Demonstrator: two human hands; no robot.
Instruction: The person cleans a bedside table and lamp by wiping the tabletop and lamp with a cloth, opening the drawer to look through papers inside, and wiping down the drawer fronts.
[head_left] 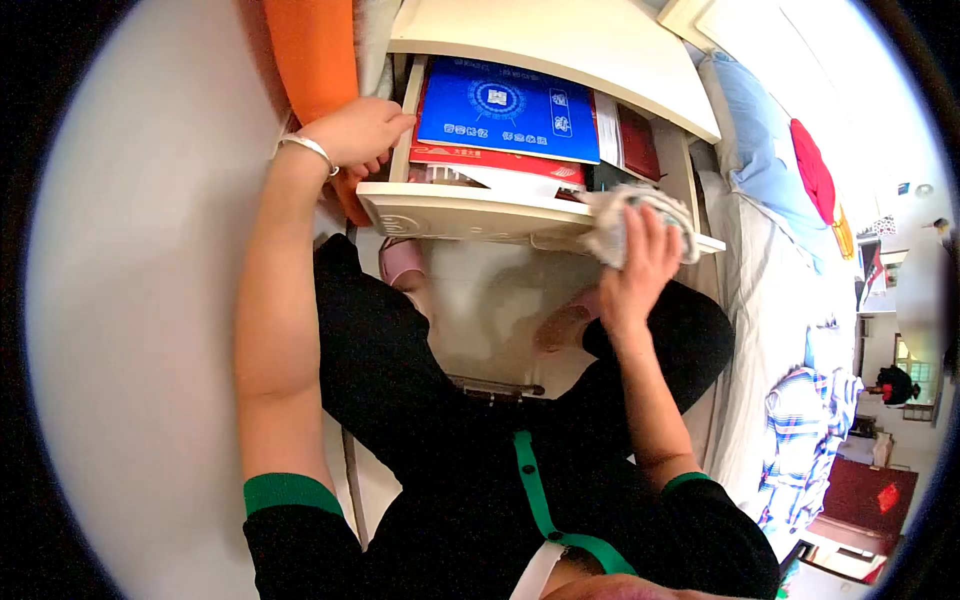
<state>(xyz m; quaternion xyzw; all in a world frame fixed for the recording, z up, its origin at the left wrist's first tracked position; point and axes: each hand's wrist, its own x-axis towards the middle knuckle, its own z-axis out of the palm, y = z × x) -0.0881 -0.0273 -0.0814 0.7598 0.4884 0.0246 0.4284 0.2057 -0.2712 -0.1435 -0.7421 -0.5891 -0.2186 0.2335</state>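
My right hand (645, 260) presses a crumpled, pale patterned cloth (625, 215) against the top edge of the drawer front, towards its right end; both look a little blurred. The white drawer (470, 215) is pulled out of its cabinet. My left hand (355, 135), with a bracelet at the wrist, has its fingers curled at the drawer's left side wall and seems to grip it. Inside the drawer lie a blue booklet (500, 110) with a square code, red printed papers (480, 162) beneath it, and a dark red booklet (638, 145) at the right.
The white cabinet top (560, 45) overhangs the drawer. An orange cloth (310, 60) hangs at the left by the wall (150, 300). On the right is a bed with a pale sheet (750, 300), a blue pillow (750, 130) and plaid fabric (800, 430). My knees flank the drawer.
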